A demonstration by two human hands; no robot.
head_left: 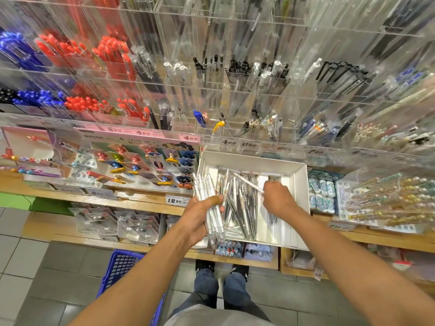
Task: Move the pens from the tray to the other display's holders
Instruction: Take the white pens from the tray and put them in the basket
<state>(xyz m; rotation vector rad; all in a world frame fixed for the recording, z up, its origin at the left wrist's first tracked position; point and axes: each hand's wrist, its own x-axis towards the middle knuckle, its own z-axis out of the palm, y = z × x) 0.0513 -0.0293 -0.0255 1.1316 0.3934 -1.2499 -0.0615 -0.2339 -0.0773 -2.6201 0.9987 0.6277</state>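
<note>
Both forearms are bare from the elbow down, with no sleeve, watch or bracelet showing on either wrist. The left hand (200,215) has a tan strip wrapped around one finger near the tip, possibly an adhesive bandage, though it is too blurred to be sure. The right hand (279,198) wears no ring or covering that I can make out. Lower down, the person wears blue denim jeans (221,292), slightly faded at the knees, and dark shoes (205,266) with pale markings. A band of light grey cloth (211,316), apparently a shirt hem, crosses the bottom of the view.
</note>
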